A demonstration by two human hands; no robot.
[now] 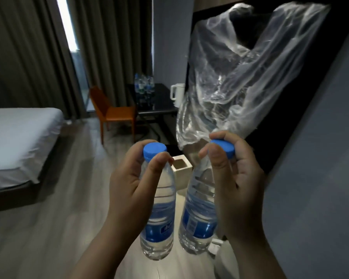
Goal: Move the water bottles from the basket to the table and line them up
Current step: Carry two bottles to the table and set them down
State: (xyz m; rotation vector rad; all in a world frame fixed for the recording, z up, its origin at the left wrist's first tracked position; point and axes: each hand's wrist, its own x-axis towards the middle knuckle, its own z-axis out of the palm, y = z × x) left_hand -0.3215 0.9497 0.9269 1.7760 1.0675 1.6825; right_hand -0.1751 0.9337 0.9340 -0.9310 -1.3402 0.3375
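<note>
- Carrying is the step in hand, I judge: 2 water bottles are in the air, well short of the table, 1 per hand, and no basket is in view.
- The left hand (127,186) is raised with its palm turned inward. Its thumb and curled fingers pinch the left bottle (159,218) at the neck just under the blue cap, and the bottle hangs upright.
- The right hand (236,178) mirrors it, thumb in front and fingers curled behind, gripping the right bottle (197,218) at cap and neck. This bottle tilts, its base leaning toward the left one.
- A clear plastic bag (240,67) rises from behind the right hand's fingers; whether they pinch it too, I cannot tell.
- A white box (181,170) stands on the floor between the hands and the table.
- The table (161,109) is far ahead and dark-topped. A group of bottles (144,83) stands at its far left corner, a white kettle (177,93) on its right side, and an orange chair (113,113) just left of it.
- The next move, as I judge it, calls for walking up to the table, lowering both bottles upright beside the standing group, and letting go only once each base sits flat, so the line runs evenly.
</note>
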